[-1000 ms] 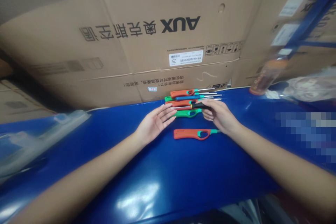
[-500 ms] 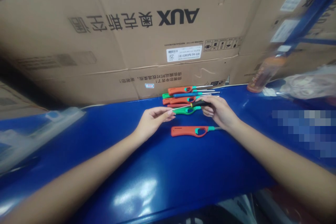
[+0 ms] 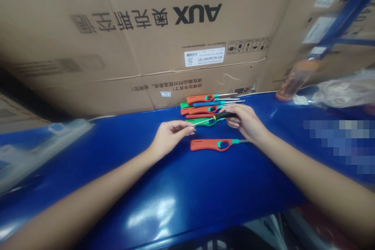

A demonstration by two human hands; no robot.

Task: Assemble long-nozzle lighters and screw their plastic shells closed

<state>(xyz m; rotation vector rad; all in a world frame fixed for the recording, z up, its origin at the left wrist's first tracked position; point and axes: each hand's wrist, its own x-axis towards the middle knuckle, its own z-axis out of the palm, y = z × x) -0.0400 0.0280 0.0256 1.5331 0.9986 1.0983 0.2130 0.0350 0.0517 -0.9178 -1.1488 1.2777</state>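
Note:
A screwdriver [image 3: 218, 116] with a black handle, a yellow collar and a thin metal shaft is held between my two hands above the table. My right hand [image 3: 245, 122] is closed round its handle. The far end of the shaft is pinched by my left hand [image 3: 171, 136], whose fingers hide the tip. Below the screwdriver, a single orange gas lighter [image 3: 205, 145] lies on its side, its metal nozzle partly behind my right wrist. Beyond my hands, several gas lighters [image 3: 200, 98] in orange, green and blue lie in a row, some partly covered.
A large cardboard box [image 3: 140, 50] stands along the back of the blue table [image 3: 164, 179]. At the right are an orange-capped bottle [image 3: 295, 80] and a plastic bag [image 3: 342, 91]. Clear plastic packaging [image 3: 58, 152] lies at the left, and a blue metal post [image 3: 345, 15] rises at the right.
The view has shifted slightly. My left hand stays pinched at the shaft's end and my right hand keeps the handle; the screwdriver's tilt differs a little. The lighters lie as before.

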